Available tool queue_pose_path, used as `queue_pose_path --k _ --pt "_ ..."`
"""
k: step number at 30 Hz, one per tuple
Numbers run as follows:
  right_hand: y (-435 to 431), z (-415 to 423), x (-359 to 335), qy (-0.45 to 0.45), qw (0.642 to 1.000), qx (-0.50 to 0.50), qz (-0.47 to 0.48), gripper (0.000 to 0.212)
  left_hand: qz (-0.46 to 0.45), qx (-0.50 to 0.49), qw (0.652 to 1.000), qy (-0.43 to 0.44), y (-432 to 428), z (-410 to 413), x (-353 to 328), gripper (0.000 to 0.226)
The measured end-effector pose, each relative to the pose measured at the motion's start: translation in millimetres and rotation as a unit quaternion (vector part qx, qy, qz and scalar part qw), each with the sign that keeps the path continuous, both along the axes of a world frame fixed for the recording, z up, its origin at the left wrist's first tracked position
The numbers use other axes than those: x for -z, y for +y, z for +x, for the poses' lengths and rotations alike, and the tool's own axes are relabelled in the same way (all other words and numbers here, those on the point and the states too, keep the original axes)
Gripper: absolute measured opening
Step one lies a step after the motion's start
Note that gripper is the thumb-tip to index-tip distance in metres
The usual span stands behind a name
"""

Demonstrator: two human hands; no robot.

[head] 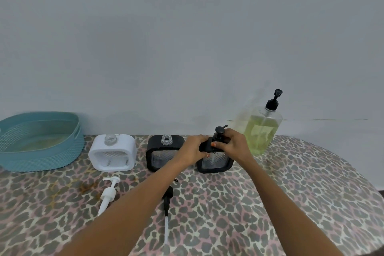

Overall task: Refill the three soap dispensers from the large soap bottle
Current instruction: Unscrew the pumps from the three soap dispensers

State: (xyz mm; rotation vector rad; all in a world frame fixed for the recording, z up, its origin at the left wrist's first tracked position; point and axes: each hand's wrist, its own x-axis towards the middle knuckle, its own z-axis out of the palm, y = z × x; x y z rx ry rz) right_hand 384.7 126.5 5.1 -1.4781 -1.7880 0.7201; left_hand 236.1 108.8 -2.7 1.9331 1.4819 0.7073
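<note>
1. At the far left we see a teal basket [41, 158] on the desk [270, 203], which wears a leopard-print cover and stands against a plain wall.
2. Just right of the basket stands the white dispenser [112, 153], upright, its neck open. Its white pump [109, 193] lies flat on the desk in front of it, well apart from the neck.
3. Next comes the middle black dispenser [164, 151], also upright with an open neck. A loose black pump [168, 199] lies on the desk nearer to us, partly hidden under the left forearm, its pale tube pointing our way.
4. The left hand [194, 148] reaches over the middle dispenser's right edge, and its fingers are curled round the upper left corner of the right black dispenser [216, 162], grasping it.
5. That right black dispenser stands upright just beside the middle one, and a fitted pump [219, 132] sits in its neck.
6. The right hand [232, 145] comes in from the right; its fingers are clenched round the base of the fitted pump.
7. Behind and right of both hands stands the large soap bottle [259, 133], clear, upright, with yellow-green soap inside and a black pump on top. It stands near the right black dispenser; we cannot tell whether the two touch.
</note>
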Motion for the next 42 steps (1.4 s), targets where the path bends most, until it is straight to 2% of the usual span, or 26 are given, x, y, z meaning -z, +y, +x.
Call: queue_pose_path --k 4,6,9,12,16,19,25,29,32,35,39,42 --pt "3.3 12.3 -9.1 0.076 0.988 -0.085 -0.105 0.036 -0.005 0.0 1.0 0.004 -1.1 1.5 -2.0 0.054" --pt "2.3 11.1 -11.0 0.087 0.984 -0.086 -0.132 0.043 -0.004 -0.001 1.0 0.01 -1.0 1.6 -3.4 0.054" --pt "0.4 1.8 -0.9 0.003 0.999 -0.013 -0.052 0.055 -0.003 -0.002 1.0 0.02 -0.2 2.1 -3.9 0.054" --pt "-2.9 -5.7 4.9 0.01 0.998 0.063 0.007 0.048 -0.001 -0.007 1.0 0.023 0.3 1.9 -4.5 0.055" --pt "-8.3 -5.3 4.6 0.053 0.997 0.051 0.007 0.035 -0.011 -0.016 1.0 0.016 -0.1 0.9 -3.0 0.059" --pt "-11.8 -2.5 4.0 0.106 0.994 0.027 -0.018 0.038 -0.01 -0.016 1.0 0.012 -0.4 1.0 -2.5 0.059" --pt "-6.4 -10.1 10.6 0.044 0.996 0.077 0.023 0.049 0.001 -0.007 1.0 0.002 0.2 0.6 -1.0 0.055" --pt "-9.6 -11.1 8.5 0.087 0.994 0.06 -0.007 0.039 0.002 -0.01 1.0 0.004 0.0 0.5 -1.3 0.057" --pt "-10.4 -10.5 10.1 0.12 0.992 0.044 -0.024 0.045 0.001 -0.013 1.0 0.0 0.7 -0.3 0.1 0.057" --pt "-8.2 -11.7 15.1 0.092 0.993 0.071 -0.004 0.051 0.003 -0.015 1.0 -0.008 0.5 -0.5 1.2 0.057" --pt "-8.3 -12.9 15.2 0.066 0.993 0.093 0.018 0.039 0.0 -0.019 1.0 -0.007 0.3 -1.3 2.4 0.059" --pt "-9.6 -12.6 11.1 0.084 0.993 0.082 0.021 0.033 -0.006 -0.022 1.0 -0.005 1.8 -2.3 3.6 0.062"
